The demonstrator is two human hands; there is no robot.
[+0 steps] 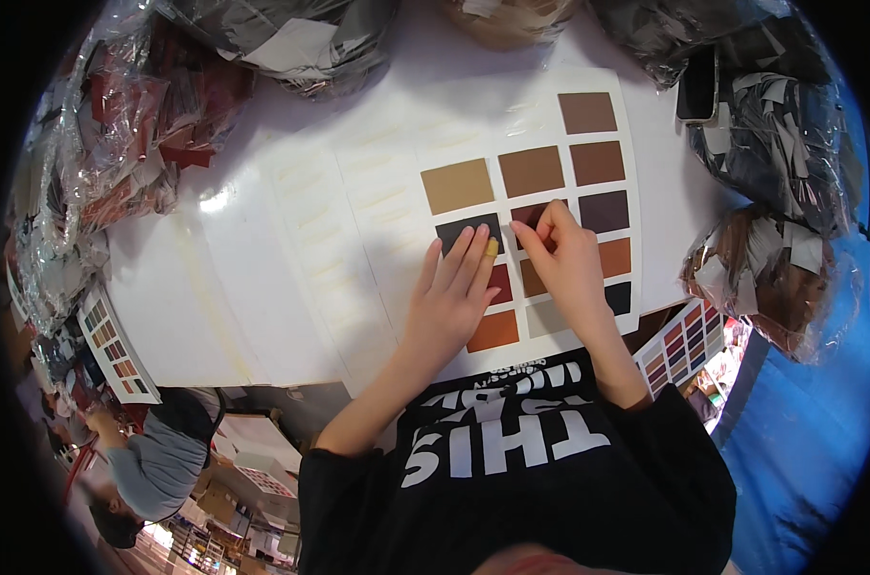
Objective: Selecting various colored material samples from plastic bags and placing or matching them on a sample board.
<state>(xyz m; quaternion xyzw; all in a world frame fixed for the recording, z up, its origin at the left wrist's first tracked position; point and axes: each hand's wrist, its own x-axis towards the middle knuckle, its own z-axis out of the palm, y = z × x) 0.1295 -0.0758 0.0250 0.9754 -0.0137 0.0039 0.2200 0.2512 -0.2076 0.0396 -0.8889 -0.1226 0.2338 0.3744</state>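
A large white sample card (406, 144) lies on the white table, with rows of coloured rectangular swatches stuck on its right part. My left hand (446, 292) rests flat, fingers stretched, over a dark navy swatch (454, 232); a yellow band (492, 247) wraps one fingertip. My right hand (567, 264) is beside it, thumb and fingers drawn together at the edge of a dark maroon swatch (528, 213). Whether anything is between those fingers is hidden. Above the hands sit a tan swatch (457, 186) and a brown swatch (531, 171).
Clear plastic bags hold red pieces (157, 115) at the left and grey and black pieces (770, 125) at the right. A phone (698, 86) lies at the far right. Other swatch cards (117, 345) hang past the table edges. Another person (162, 460) is at lower left.
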